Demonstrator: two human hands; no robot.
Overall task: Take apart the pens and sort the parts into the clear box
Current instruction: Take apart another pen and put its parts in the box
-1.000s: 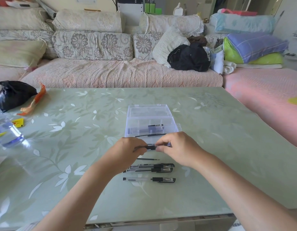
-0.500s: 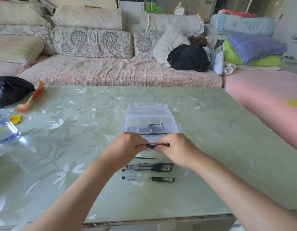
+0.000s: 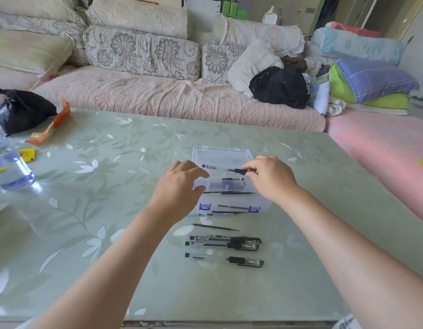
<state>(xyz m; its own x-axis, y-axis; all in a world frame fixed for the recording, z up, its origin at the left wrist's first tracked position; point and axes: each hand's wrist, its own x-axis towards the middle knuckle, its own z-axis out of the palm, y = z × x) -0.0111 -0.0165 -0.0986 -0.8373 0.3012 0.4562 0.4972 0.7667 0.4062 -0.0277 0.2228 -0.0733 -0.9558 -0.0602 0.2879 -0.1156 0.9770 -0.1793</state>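
Observation:
The clear box (image 3: 221, 153) stands open mid-table, with thin black refills and small dark parts inside. My right hand (image 3: 272, 179) holds a clear pen barrel (image 3: 217, 167) by its black grip end, level above the box. My left hand (image 3: 179, 186) hovers at the box's left side, fingers loosely curled, nothing visible in it. In front of the box lie one loose black refill (image 3: 215, 227) and three whole pens (image 3: 224, 242), one of them (image 3: 224, 258) nearest me.
A black plastic bag (image 3: 20, 110) and an orange wrapper (image 3: 51, 127) sit at the table's far left. A clear water bottle (image 3: 8, 167) and a yellow tag (image 3: 27, 154) lie at the left edge. A sofa runs behind the table.
Both hands were together on one pen just in front of the box. Now they are apart and farther forward, the right carrying the barrel over the box, the left off it.

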